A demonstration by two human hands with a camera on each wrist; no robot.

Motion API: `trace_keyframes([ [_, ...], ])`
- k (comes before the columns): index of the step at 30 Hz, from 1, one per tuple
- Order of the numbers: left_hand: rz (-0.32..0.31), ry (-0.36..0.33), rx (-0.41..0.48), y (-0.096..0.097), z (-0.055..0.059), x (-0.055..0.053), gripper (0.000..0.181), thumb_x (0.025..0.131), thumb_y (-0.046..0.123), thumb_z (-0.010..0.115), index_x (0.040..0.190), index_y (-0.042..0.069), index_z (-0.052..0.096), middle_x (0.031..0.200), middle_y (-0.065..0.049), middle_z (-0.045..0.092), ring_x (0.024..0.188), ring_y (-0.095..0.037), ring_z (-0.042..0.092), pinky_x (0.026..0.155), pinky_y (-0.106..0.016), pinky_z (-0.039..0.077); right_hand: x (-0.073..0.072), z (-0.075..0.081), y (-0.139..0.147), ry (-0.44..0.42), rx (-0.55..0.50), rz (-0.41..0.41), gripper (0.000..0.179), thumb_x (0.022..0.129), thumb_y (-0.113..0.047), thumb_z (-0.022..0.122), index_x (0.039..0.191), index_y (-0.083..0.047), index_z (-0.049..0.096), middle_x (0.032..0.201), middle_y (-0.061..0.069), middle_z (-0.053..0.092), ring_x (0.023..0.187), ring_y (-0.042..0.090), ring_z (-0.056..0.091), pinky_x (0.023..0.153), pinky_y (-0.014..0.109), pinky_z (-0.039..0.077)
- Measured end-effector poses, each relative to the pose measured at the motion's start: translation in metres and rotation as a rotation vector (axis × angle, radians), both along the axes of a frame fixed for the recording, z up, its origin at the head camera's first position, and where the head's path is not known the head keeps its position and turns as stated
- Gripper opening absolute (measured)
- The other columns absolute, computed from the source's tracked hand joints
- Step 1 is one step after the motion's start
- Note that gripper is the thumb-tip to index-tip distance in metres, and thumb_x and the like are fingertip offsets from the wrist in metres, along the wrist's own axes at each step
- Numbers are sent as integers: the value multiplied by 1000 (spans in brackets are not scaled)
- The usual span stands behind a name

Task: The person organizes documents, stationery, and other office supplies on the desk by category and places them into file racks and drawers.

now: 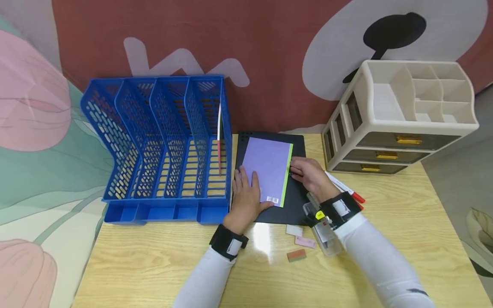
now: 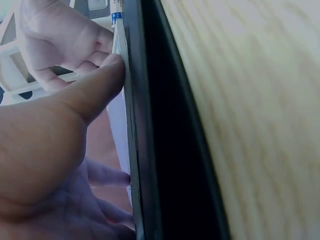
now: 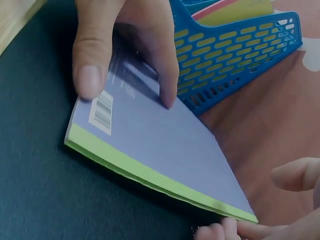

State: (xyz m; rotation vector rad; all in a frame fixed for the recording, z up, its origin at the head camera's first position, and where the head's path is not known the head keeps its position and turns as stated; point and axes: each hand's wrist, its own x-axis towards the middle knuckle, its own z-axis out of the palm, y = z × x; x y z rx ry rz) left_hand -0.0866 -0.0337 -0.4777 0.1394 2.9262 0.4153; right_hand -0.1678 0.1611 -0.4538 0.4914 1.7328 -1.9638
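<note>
A purple notebook [image 1: 269,167] with a light green spine strip and a barcode label lies on a flat black board [image 1: 295,201]. My left hand [image 1: 246,196] rests on its lower left part, fingers spread over the cover. The left thumb is beside the barcode at the bottom edge, as the right wrist view also shows. At the green edge, the fingertips of my right hand [image 1: 311,176] touch the spine. In the right wrist view some right fingers [image 3: 220,231] are curled near the spine's far end, while the thumb [image 3: 295,174] stands apart from the notebook.
A blue file rack [image 1: 165,199] on the left holds a thin booklet [image 1: 219,141] in its rightmost slot. Beige drawers [image 1: 423,124] stand at the back right. Red-capped markers [image 1: 348,188], a clear case [image 1: 327,239] and several small blocks, one orange and green [image 1: 296,256], lie around the board.
</note>
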Motion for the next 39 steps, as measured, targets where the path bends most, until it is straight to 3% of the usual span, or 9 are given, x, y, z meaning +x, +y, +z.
trace_keyframes([
  [3, -10, 2, 12, 1, 0, 1, 113, 72, 68, 67, 152, 1, 25, 160, -30, 3, 144, -48, 1, 117, -59, 17, 0, 0, 1, 24, -38, 16, 50, 97, -6, 47, 145, 5, 35, 105, 1, 59, 102, 17, 54, 95, 37, 43],
  [11, -60, 34, 92, 6, 1, 4, 116, 70, 73, 65, 151, -1, 26, 161, -28, 8, 144, -48, 1, 114, -66, 15, 2, 0, 2, 31, -239, 15, 42, 100, 2, 38, 142, 0, 31, 114, 11, 50, 100, 23, 57, 76, 36, 55],
  [19, -113, 23, 240, 15, 10, 10, 112, 74, 70, 64, 154, 6, 20, 161, -26, 8, 143, -50, 0, 112, -69, 15, 11, 5, 4, 73, -386, -52, 48, 99, 10, 28, 142, -7, 16, 136, 12, 40, 129, 26, 42, 86, 32, 55],
  [26, -159, 35, 313, 25, 27, 16, 112, 74, 72, 62, 155, 8, 19, 162, -23, 9, 143, -50, 4, 102, -78, 21, 24, 19, 2, 92, -482, -58, 40, 100, 8, 32, 136, -9, 25, 132, 11, 43, 122, 22, 48, 88, 32, 56],
  [32, -167, 58, 331, 28, 37, 21, 103, 78, 57, 67, 155, 7, 19, 162, -25, 10, 143, -50, 7, 101, -76, 26, 32, 30, -3, 142, -524, -62, 40, 100, 7, 41, 133, -10, 27, 125, 12, 47, 109, 21, 57, 82, 34, 58],
  [35, -164, 52, 394, 25, 43, 22, 98, 78, 46, 66, 154, 6, 21, 162, -23, 12, 143, -47, 11, 101, -73, 30, 36, 35, -3, 169, -568, -49, 34, 100, 4, 42, 131, -8, 32, 117, 10, 52, 103, 22, 59, 79, 36, 59],
  [39, -144, -6, 515, 15, 56, 22, 89, 79, 32, 64, 154, 8, 22, 162, -17, 18, 144, -37, 21, 107, -63, 34, 41, 40, -1, 208, -675, 4, 26, 103, 0, 37, 128, -3, 41, 117, 12, 58, 105, 28, 60, 79, 42, 59],
])
